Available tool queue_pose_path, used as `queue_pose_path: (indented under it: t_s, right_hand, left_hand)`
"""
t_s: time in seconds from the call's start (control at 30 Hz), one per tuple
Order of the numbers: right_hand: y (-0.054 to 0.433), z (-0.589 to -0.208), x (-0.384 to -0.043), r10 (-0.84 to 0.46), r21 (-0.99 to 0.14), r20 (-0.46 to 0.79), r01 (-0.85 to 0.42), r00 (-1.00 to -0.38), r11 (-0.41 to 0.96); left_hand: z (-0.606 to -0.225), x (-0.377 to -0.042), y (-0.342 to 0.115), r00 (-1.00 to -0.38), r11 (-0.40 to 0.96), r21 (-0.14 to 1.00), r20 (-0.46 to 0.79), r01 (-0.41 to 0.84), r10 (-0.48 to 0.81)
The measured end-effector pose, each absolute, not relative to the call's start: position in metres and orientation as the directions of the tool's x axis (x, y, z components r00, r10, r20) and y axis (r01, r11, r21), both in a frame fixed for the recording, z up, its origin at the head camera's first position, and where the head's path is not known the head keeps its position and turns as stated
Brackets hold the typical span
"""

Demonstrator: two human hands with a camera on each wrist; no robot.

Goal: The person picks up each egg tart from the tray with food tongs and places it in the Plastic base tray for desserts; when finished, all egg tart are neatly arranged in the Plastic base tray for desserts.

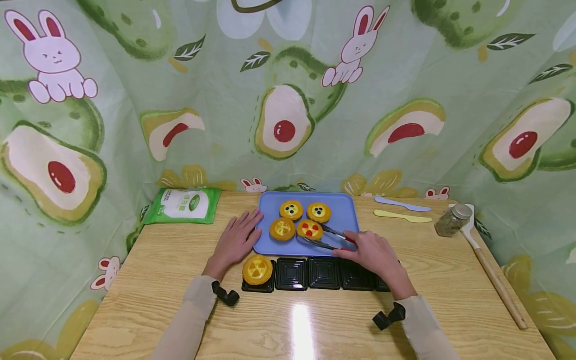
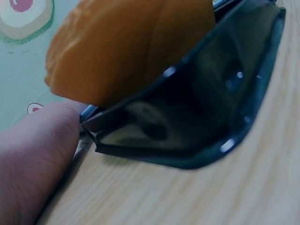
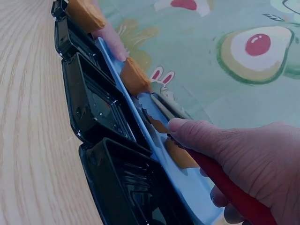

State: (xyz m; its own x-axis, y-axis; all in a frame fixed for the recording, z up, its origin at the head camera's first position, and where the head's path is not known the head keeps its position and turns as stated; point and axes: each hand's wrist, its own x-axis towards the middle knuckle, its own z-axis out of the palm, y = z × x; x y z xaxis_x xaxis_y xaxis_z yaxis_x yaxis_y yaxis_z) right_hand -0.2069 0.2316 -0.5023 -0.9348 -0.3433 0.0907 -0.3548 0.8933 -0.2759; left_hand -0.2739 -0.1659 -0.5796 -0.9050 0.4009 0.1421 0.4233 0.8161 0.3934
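My right hand (image 1: 371,250) grips a pair of tongs (image 1: 320,244) with red handles. Its metal arms lie on either side of an egg tart (image 1: 310,230) topped with red pieces, on a blue tray (image 1: 344,207). Two tarts with dark blue berries (image 1: 291,210) and one tart with pale yellow pieces (image 1: 282,229) share that tray. With fingers extended, my left hand (image 1: 236,240) rests at the tray's left edge. Another yellow-topped tart (image 1: 257,270) sits in the leftmost black plastic box (image 1: 265,288), close to the left wrist.
Several black boxes (image 1: 324,273) form a row before the tray, partly under the right hand. A green-and-white packet (image 1: 182,206) lies at back left. On the right are blue (image 1: 402,204) and yellow (image 1: 402,216) plastic knives, a glass jar (image 1: 452,221) and a wooden-handled spatula (image 1: 495,280).
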Motion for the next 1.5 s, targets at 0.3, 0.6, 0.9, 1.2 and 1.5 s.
queue_pose_path:
  t_s: [0.3,0.6,0.9,1.2,1.5]
  right_hand:
    - [0.231,-0.493,-0.202,-0.378,-0.272,0.168,-0.412,-0.91,0.87]
    - [0.229,-0.482,-0.197,-0.423,-0.245,0.215,-0.468,-0.88,0.849]
    - [0.231,-0.476,-0.178,-0.437,-0.255,0.215,-0.482,-0.874,0.838]
    - [0.231,-0.475,-0.163,-0.46,-0.269,0.224,-0.508,-0.859,0.818]
    - [0.221,-0.47,-0.157,-0.508,-0.233,0.231,-0.555,-0.83,0.799]
  left_hand:
    - [-0.578,-0.272,-0.166,-0.903,0.813,0.395,0.154,0.428,0.401]
    - [-0.579,-0.275,-0.166,-0.894,0.806,0.387,0.173,0.447,0.413]
    - [-0.583,-0.275,-0.17,-0.895,0.811,0.379,0.166,0.446,0.415]
    - [-0.585,-0.275,-0.168,-0.895,0.811,0.379,0.167,0.445,0.413]
    - [-0.581,-0.274,-0.167,-0.897,0.805,0.395,0.167,0.442,0.41]
